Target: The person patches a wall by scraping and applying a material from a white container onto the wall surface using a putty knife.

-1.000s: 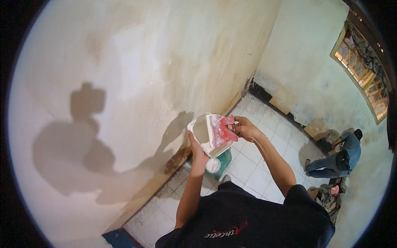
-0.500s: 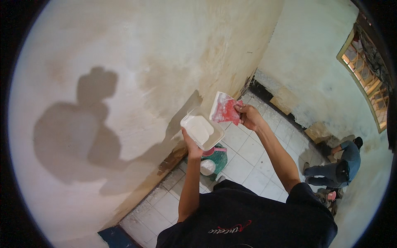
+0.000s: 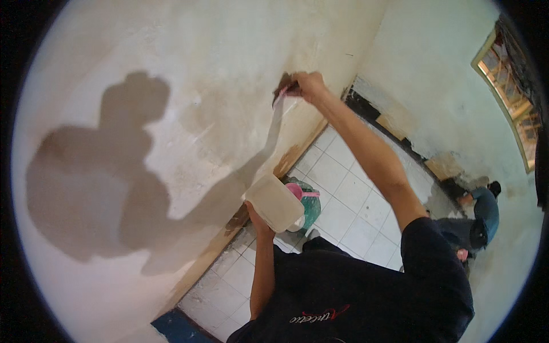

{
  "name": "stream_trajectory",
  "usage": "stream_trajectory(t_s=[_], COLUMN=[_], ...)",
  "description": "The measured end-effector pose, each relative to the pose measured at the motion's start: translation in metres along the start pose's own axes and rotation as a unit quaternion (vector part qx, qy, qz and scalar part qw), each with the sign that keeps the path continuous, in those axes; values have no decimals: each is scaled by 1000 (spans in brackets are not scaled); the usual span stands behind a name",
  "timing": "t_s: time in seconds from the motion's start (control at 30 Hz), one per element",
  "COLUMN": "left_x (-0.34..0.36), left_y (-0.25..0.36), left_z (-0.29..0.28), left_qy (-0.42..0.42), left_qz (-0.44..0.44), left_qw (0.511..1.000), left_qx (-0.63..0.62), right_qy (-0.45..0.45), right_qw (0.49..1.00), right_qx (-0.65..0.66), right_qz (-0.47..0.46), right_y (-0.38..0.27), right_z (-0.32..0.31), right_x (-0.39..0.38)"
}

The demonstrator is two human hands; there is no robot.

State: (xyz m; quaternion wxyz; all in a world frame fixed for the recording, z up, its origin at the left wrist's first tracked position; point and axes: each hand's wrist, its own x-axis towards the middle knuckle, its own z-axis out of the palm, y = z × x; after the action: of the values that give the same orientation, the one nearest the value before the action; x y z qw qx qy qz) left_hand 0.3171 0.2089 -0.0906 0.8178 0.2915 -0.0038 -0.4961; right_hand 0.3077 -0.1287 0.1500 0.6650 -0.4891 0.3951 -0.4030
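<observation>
Gripping a pale tub [image 3: 276, 200] toward six o'clock in fingers of left hand [image 3: 261, 223], and blurred pink scraper [image 3: 281, 94] at twelve in right hand [image 3: 310, 87], apparently against a wall [image 3: 197, 48] likely partly done, with stained patches [image 3: 210, 111] left.

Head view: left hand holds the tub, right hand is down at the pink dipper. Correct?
Not quite: the right hand is up at the wall, not down at the dipper. The left hand does hold the tub. Head view shows it.

1 red-and-white script word [image 3: 320, 316] on the black shirt [image 3: 372, 286]
</observation>
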Motion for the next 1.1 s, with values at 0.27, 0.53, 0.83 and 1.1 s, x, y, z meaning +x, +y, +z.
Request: stream_trajectory(t_s=[0.27, 0.53, 0.83, 1.1], left_x=[16, 14, 21, 32], left_y=[63, 101, 115, 116], left_z=[17, 36, 33, 37], left_qy=[-44, -7, -53, -81], left_qz=[-96, -112, -114, -177], left_qw=[993, 979, 969, 970], left_qx=[47, 170, 211, 148], right_qy=[-28, 284, 213, 102], right_qw=[993, 938, 919, 988], right_qx=[1, -158, -286, -22], right_qz=[-113, -117, -169, -110], right_y=[-99, 78, 48, -8], right_z=[-20, -86, -32, -47], right_x=[-61, 6, -12, -47])
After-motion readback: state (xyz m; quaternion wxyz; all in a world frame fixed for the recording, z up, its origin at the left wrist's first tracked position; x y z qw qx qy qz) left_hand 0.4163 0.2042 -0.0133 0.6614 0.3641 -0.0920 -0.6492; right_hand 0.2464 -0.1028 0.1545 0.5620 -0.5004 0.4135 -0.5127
